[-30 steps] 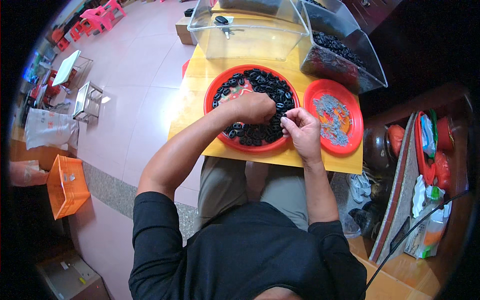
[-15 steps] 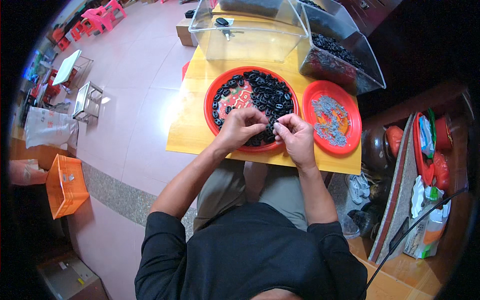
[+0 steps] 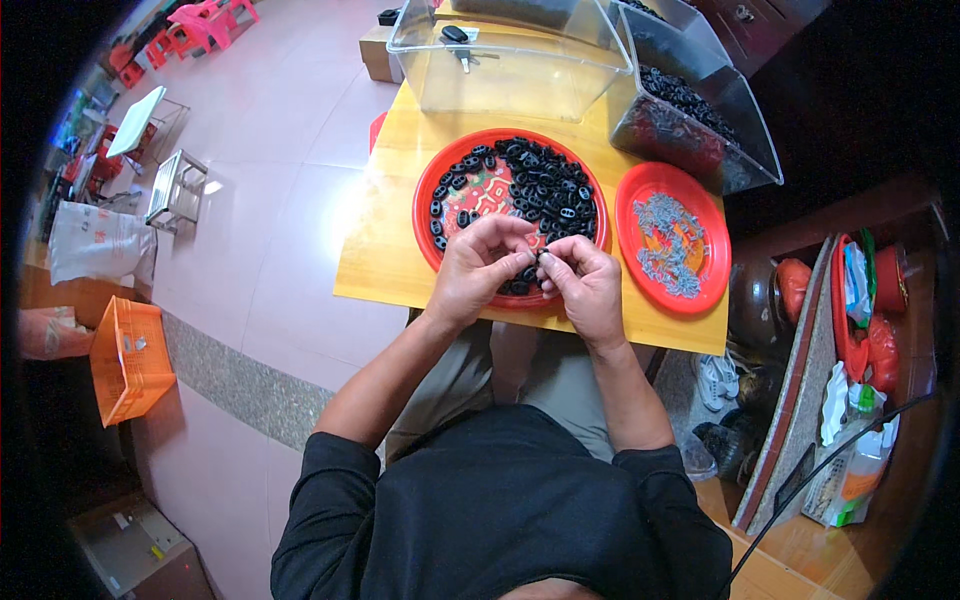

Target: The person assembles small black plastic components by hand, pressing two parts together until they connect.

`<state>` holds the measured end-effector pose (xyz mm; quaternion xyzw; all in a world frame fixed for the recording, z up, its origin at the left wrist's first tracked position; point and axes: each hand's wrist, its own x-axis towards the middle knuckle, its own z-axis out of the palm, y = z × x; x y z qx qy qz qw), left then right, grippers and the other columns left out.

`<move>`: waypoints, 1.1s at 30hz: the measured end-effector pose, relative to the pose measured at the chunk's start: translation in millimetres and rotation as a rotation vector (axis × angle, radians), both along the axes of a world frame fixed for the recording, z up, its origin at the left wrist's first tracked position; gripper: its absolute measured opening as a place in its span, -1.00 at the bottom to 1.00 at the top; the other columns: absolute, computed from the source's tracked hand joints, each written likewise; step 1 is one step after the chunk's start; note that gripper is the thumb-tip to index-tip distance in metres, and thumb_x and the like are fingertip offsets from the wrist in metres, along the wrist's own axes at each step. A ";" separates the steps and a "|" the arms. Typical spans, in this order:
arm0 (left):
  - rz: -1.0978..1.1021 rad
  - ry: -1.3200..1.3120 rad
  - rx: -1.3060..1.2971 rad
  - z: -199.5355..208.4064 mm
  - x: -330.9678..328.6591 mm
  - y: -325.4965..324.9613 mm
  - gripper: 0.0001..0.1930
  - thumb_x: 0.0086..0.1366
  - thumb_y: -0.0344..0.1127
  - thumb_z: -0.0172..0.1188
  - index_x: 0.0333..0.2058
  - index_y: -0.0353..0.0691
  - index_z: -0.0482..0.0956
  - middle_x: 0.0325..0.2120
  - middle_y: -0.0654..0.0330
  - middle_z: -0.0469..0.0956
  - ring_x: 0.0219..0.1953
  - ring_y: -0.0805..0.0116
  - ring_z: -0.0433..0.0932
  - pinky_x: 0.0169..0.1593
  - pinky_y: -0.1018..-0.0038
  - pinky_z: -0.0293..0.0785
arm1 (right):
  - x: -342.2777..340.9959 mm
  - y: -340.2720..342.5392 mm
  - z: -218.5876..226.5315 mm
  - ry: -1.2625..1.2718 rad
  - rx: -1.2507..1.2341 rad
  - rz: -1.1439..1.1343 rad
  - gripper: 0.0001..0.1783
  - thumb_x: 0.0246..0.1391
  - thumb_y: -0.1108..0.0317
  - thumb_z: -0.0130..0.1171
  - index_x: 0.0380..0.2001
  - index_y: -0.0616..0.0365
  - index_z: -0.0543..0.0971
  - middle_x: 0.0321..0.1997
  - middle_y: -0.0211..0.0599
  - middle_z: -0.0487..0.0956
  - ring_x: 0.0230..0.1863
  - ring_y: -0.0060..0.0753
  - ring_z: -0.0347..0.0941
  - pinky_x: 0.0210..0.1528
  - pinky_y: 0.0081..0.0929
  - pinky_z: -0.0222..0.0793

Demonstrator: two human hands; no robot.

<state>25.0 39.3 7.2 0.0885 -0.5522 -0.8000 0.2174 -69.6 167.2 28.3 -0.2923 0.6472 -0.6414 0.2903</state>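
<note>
Both hands are held close together over the near rim of a round red tray (image 3: 425,235). Many small black oval pieces with holes (image 3: 555,190) are heaped in it, mostly on its right side. My right hand (image 3: 588,285) pinches one small black piece (image 3: 541,256) between thumb and forefinger. Beside it, my left hand (image 3: 478,270) has its thumb and forefinger closed near that piece; whatever they grip is too small to make out. To the right, a smaller red plate (image 3: 716,270) carries many tiny grey pieces (image 3: 668,240).
A clear plastic bin (image 3: 500,85) stands at the back of the yellow table (image 3: 375,265), a key (image 3: 460,48) showing by it. Another clear bin (image 3: 690,150) with black pieces is back right. An orange crate (image 3: 130,360) is on the floor at left.
My hands have come closer together, the right one shifting left with the black piece toward the left fingertips. The whole view has shifted slightly.
</note>
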 end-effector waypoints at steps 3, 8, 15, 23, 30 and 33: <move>0.011 0.021 -0.007 -0.8 -0.5 2.3 -0.70 0.13 -0.58 0.13 -0.13 -0.31 0.38 -0.42 0.29 0.46 -0.35 0.60 0.44 -0.23 0.66 0.39 | -0.4 0.6 -2.9 0.039 -0.013 0.003 -0.93 0.09 0.46 0.07 -0.43 0.22 0.47 -0.57 -0.49 0.46 -0.58 -0.76 0.34 -0.54 -0.76 0.31; 0.024 0.024 0.024 1.0 -0.5 4.0 -0.69 0.12 -0.59 0.13 -0.13 -0.31 0.34 -0.41 0.28 0.45 -0.34 0.59 0.44 -0.21 0.65 0.39 | 0.8 0.8 -1.5 0.016 -0.005 -0.001 -0.95 0.09 0.48 0.07 -0.41 0.23 0.48 -0.55 -0.47 0.47 -0.57 -0.74 0.36 -0.53 -0.77 0.32; 0.076 0.027 -0.007 2.2 0.8 6.7 -0.70 0.12 -0.60 0.12 -0.14 -0.32 0.35 -0.41 0.28 0.46 -0.34 0.59 0.44 -0.22 0.65 0.40 | 3.6 1.2 2.3 -0.034 0.041 -0.022 -0.96 0.09 0.49 0.08 -0.41 0.22 0.49 -0.56 -0.44 0.49 -0.60 -0.74 0.35 -0.56 -0.79 0.31; 0.102 0.034 -0.087 5.5 4.2 10.5 -0.70 0.13 -0.62 0.09 -0.14 -0.32 0.34 -0.43 0.29 0.45 -0.36 0.60 0.44 -0.24 0.68 0.39 | 8.2 0.7 1.3 -0.019 0.024 -0.033 -0.95 0.08 0.49 0.08 -0.45 0.22 0.48 -0.59 -0.46 0.47 -0.63 -0.76 0.33 -0.59 -0.80 0.27; 0.192 -0.056 -0.355 -0.2 -0.6 13.9 -0.73 0.10 -0.59 0.14 -0.18 -0.31 0.42 -0.43 0.28 0.48 -0.35 0.58 0.46 -0.25 0.65 0.40 | 5.0 -3.7 -5.9 0.002 0.064 -0.045 -0.92 0.08 0.48 0.09 -0.49 0.20 0.47 -0.63 -0.47 0.45 -0.67 -0.75 0.30 -0.64 -0.79 0.25; 0.147 -0.098 -0.396 11.6 -0.5 5.6 -0.74 0.11 -0.58 0.14 -0.19 -0.31 0.45 -0.42 0.28 0.50 -0.34 0.58 0.47 -0.23 0.64 0.41 | 0.9 -2.3 -5.6 -0.080 0.028 -0.039 -0.92 0.07 0.48 0.09 -0.49 0.20 0.46 -0.63 -0.50 0.44 -0.68 -0.78 0.29 -0.67 -0.79 0.21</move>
